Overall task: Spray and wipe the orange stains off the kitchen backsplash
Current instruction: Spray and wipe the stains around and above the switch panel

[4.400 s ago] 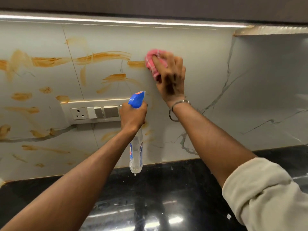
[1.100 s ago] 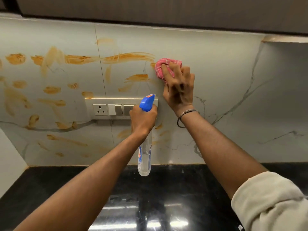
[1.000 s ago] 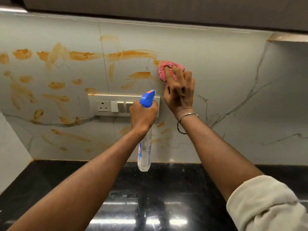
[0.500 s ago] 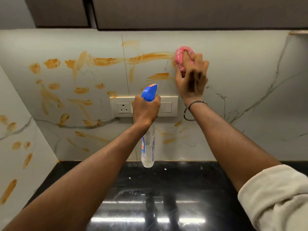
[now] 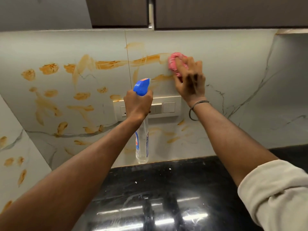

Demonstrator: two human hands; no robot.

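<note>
Wiping is the step judged to be in hand. In the head view, a bunched pink cloth point(image 5: 174, 62) is pressed against the pale marble-look backsplash point(image 5: 233, 67) by the right hand point(image 5: 190, 77), whose fingers are curled over the cloth and grip it. The cloth is set at the right end of a long horizontal orange streak point(image 5: 116, 64), high on the wall above the switch plate point(image 5: 170, 105). To the right of the cloth the wall is seen free of orange. To the left and below, many orange smears and blotches are spread across the backsplash and onto the side wall point(image 5: 10, 162).

A clear spray bottle point(image 5: 142, 144) with a blue trigger head is held upright by the left hand point(image 5: 138, 104), which is wrapped round its neck in front of the switch plate. Whether a finger lies on the trigger cannot be told.

Most of the task is judged not yet done. For the next move, firm pressure along the streak toward the left is called for, and care is advised near the sockets when spray is used.
</note>
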